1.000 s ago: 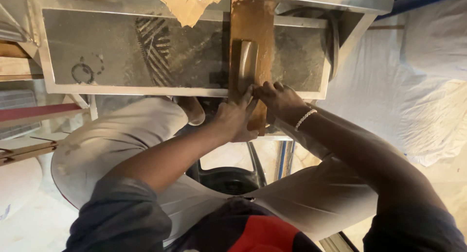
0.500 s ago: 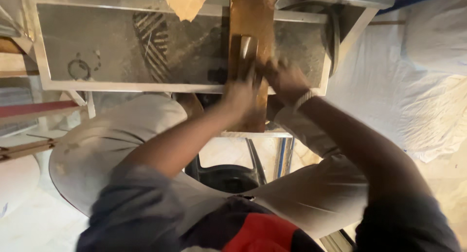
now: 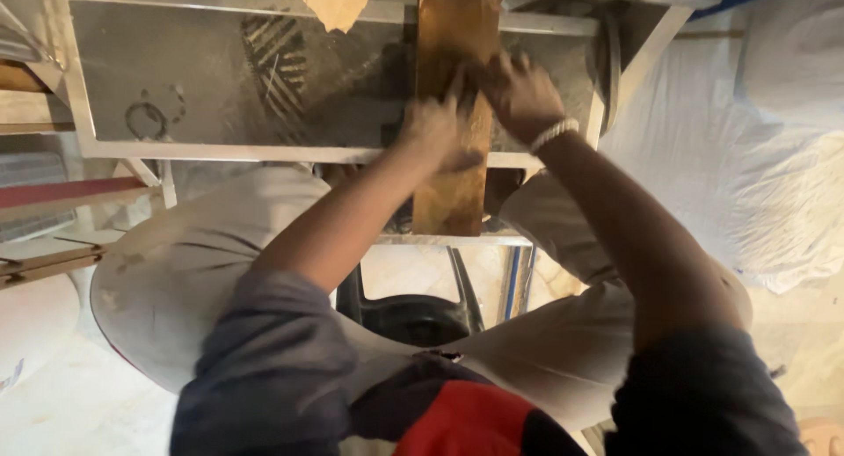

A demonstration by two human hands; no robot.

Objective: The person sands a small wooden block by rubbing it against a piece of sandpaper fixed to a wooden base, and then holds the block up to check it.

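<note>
A long brown wooden board lies across a metal-framed table with a dark, dusty top. Both of my hands rest on the board's middle. My left hand is curled and presses down on the board's face; whatever is under its palm is hidden. My right hand, with a pale bead bracelet on the wrist, lies flat just beyond it with its fingers spread over the board's right edge. Motion blur softens both hands.
I sit with pale-trousered knees under the table's near rail, a dark chair below. White sheeting covers the right side. Torn brown paper hangs at the top. Wood strips and boards lie at the left.
Both hands have slid away from me along the board, from its near end to its middle. The board itself has hardly shifted.
</note>
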